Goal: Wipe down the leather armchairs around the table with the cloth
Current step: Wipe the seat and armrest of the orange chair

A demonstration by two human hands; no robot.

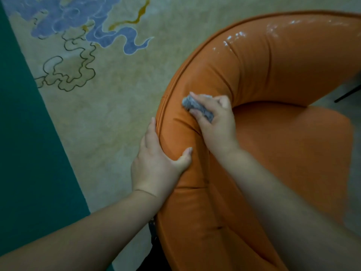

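On the armrest curve: the grey cloth [197,108] is pressed against the inner face of the orange leather armchair [263,71], just above the seat cushion
Right hand [214,122]: grip clenched round the folded cloth; fingers curled over it, thumb beneath, with one end of the cloth seen past the fingertips
Left hand [156,163]: grip spread wide and nothing held; the palm is laid over the outer rim of the armrest, the thumb pressed into the leather on the inner side
Armchair back: glossy wet-looking streaks are seen along the top of the padded roll
Carpet [109,106]: beige, patterned in blue and gold, with a green border at the left
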